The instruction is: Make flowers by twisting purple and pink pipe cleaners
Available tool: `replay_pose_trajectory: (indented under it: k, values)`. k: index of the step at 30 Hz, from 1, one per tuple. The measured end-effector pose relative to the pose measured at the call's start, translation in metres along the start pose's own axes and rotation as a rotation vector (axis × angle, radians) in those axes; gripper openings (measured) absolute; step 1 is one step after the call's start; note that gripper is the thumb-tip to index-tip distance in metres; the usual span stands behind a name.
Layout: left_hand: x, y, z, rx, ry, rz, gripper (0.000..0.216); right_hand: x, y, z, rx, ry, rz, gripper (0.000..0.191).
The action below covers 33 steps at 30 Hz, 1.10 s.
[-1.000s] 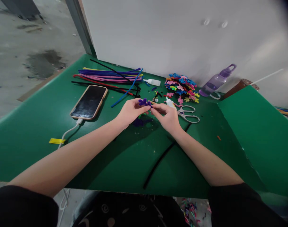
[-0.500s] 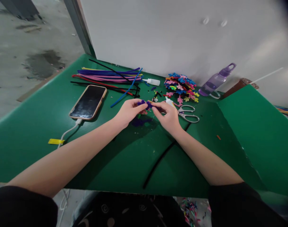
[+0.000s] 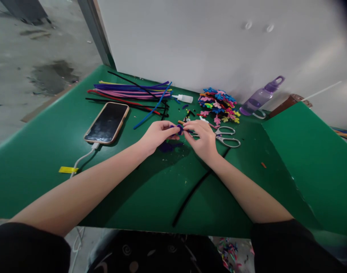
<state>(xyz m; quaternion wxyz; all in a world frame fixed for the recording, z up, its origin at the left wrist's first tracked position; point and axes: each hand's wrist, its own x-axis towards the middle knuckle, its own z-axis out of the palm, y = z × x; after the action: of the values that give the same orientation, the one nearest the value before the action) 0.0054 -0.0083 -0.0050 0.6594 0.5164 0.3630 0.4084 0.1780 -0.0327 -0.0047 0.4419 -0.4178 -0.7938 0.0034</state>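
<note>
Toward the right of the table's back edge, a purple bottle holds some liquid; a white squeeze bottle lies near that edge, contents unclear. Left hand and right hand pinch a purple fuzzy piece between their fingertips, above the table, behind its front edge.

The one view looks out from the person's head, facing forward and sharply down over the green table. It is wide and sits near the work: the left forearm and right forearm run inward from the near left and near right, and the left hand and right hand meet close to its centre. Black clothing fills the near edge, a pale wall the far side, and the floor the far left.
</note>
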Motion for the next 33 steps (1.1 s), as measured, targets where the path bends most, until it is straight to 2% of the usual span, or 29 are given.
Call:
replay_pose_trajectory:
  k: [4, 8, 14, 19, 28, 33]
  values:
    - [0.000, 0.000, -0.001, -0.041, -0.028, -0.027, 0.019, 0.000, 0.003, 0.000, -0.051, -0.008, -0.061, 0.007]
    - [0.002, 0.001, -0.004, -0.001, -0.021, -0.035, 0.020, -0.001, 0.005, -0.001, -0.102, -0.008, -0.055, 0.007]
    - [0.005, 0.007, -0.011, 0.242, -0.063, 0.066, 0.023, 0.001, 0.005, -0.001, -0.125, -0.013, -0.019, 0.007]
    - [0.006, 0.010, -0.016, 0.437, -0.075, 0.169, 0.024, 0.001, 0.005, -0.001, -0.136, -0.055, -0.066, 0.008]
    - [0.007, 0.006, -0.016, 0.346, -0.053, 0.088, 0.023, 0.000, 0.005, -0.001, -0.115, -0.078, -0.038, 0.008]
    - [0.005, 0.008, -0.015, 0.306, -0.064, 0.037, 0.022, -0.002, 0.011, 0.003, -0.051, -0.104, -0.038, 0.017]
